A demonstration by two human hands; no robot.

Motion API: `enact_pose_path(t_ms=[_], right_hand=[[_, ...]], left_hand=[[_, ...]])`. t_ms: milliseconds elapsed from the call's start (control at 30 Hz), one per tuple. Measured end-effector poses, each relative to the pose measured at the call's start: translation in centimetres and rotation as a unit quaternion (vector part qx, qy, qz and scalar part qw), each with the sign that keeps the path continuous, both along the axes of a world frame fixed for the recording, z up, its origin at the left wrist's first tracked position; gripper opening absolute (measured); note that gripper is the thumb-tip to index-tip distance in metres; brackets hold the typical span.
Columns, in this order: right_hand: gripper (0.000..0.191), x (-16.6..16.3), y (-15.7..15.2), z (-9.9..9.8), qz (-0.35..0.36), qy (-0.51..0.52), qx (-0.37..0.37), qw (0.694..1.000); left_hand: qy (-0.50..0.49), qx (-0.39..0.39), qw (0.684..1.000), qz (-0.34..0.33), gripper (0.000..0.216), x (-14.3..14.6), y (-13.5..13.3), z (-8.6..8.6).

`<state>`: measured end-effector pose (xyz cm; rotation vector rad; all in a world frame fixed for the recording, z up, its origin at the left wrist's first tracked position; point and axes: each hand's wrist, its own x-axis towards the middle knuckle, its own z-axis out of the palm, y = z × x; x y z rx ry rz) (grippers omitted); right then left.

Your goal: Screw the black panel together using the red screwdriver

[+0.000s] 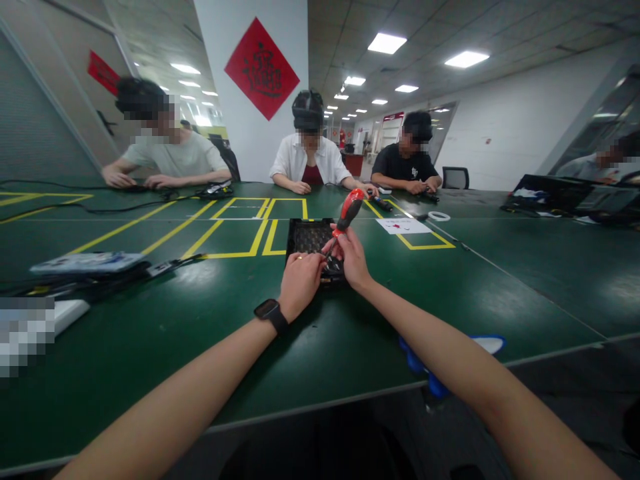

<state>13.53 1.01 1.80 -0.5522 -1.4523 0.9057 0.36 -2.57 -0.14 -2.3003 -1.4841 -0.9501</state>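
Note:
My right hand (351,259) grips a screwdriver with a red and black handle (349,212); the handle points up and away from me. My left hand (300,283), with a black watch on the wrist, is curled beside it, fingers pinched near the screwdriver's tip; what they hold is hidden. Both hands hover over the near end of a black tray (306,235) on the green table (200,320).
Three people sit along the far side, hands on the table, and a fourth at far right. Yellow tape marks boxes on the table. A white sheet (403,225) and tape roll (439,216) lie right; devices and cables (90,265) left; a blue-white object (450,357) by my right forearm.

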Motion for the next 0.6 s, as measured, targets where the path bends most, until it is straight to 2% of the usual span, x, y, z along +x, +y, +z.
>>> enact_pose_path(t_ms=[233, 600], right_hand=[[0.025, 0.01, -0.32, 0.02, 0.017, 0.005, 0.013, 1.000], [0.025, 0.06, -0.20, -0.05, 0.019, 0.019, 0.004, 1.000]], left_hand=[[-0.016, 0.008, 1.000, 0.022, 0.013, 0.14, -0.45, 0.23], [-0.013, -0.001, 1.000, 0.018, 0.015, 0.08, -0.40, 0.17]])
